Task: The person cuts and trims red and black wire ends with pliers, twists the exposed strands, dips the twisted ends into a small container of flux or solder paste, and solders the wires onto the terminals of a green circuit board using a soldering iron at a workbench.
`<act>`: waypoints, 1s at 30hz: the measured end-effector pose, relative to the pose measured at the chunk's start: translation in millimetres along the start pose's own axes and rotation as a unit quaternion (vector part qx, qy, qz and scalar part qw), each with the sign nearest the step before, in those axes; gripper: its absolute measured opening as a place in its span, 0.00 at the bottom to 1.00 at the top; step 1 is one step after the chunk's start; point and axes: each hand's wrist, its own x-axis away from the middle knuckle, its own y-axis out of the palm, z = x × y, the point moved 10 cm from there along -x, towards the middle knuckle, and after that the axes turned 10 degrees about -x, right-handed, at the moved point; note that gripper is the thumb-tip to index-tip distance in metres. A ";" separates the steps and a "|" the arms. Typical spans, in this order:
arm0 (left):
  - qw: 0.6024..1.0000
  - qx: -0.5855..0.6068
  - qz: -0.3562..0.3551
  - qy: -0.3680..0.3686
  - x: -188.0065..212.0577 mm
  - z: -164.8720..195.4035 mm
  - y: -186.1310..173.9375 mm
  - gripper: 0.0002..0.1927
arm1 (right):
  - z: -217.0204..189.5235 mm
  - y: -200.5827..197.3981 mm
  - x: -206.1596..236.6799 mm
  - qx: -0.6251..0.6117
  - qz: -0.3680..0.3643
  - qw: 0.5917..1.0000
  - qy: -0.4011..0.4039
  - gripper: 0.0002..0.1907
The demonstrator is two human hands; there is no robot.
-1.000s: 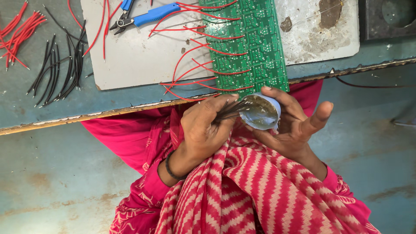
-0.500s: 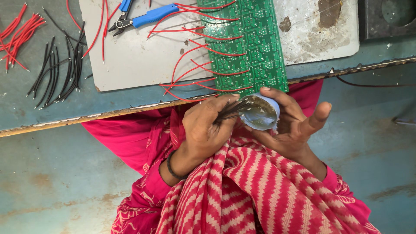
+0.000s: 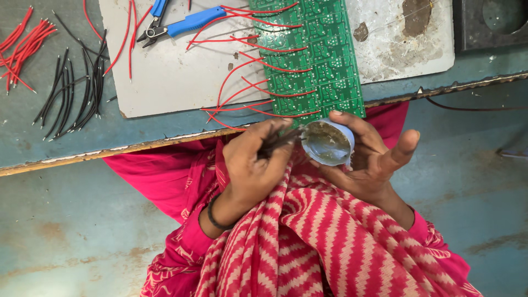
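**Thin tool dipped into a small tub over the lap**

Head view: the left hand [image 3: 254, 165] was closed around a thin dark tool [image 3: 280, 142], its tip at the small blue tub [image 3: 328, 144] of greyish paste. The right hand [image 3: 369, 159] cradled that tub from below, fingers loosely curled, thumb raised. Both were above the lap, just below the counter [image 3: 66, 146] edge. On the counter lay a green circuit board [image 3: 319, 60] with red wires [image 3: 242, 82], blue-handled cutters [image 3: 181, 23] and black wires [image 3: 71, 91].
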 end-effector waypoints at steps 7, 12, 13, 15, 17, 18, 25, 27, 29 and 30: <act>0.954 0.222 0.029 -0.200 6.5 -47.3 2.9 0.11 | 2.0 -1.5 -2.7 -0.029 -0.001 0.999 0.015 0.73; 0.955 0.210 0.026 -0.207 7.2 -51.0 1.2 0.11 | 8.9 -3.9 -1.5 -0.074 0.004 0.996 0.059 0.73; 0.955 0.212 0.022 -0.208 7.2 -51.5 2.3 0.10 | 10.3 -4.2 -1.3 -0.074 0.000 0.995 0.065 0.73; 0.954 0.216 0.017 -0.209 6.5 -52.2 4.0 0.10 | 12.1 -4.3 -1.1 -0.071 -0.003 0.995 0.072 0.74; 0.953 0.220 0.017 -0.209 4.8 -52.4 5.1 0.10 | 12.7 -4.3 -1.8 -0.065 -0.006 0.995 0.074 0.75; 0.952 0.219 0.015 -0.212 4.2 -52.4 5.2 0.09 | 12.6 -6.0 -2.6 -0.071 0.000 0.995 0.075 0.74; 0.942 0.216 -0.054 -0.253 14.3 -56.3 -13.8 0.08 | -4.8 -84.0 -23.2 0.005 0.182 0.983 -0.030 0.68; 0.928 0.239 -0.046 -0.281 22.2 -64.3 -27.7 0.08 | 0.9 -112.1 -38.0 0.081 0.200 0.976 -0.037 0.67; 0.904 0.301 -0.018 -0.302 26.9 -71.6 -40.7 0.07 | 16.1 -135.1 -57.1 0.160 0.187 0.969 -0.021 0.65; 0.908 0.294 -0.006 -0.297 27.0 -72.9 -49.6 0.05 | 26.5 -145.0 -66.9 0.199 0.173 0.965 -0.003 0.64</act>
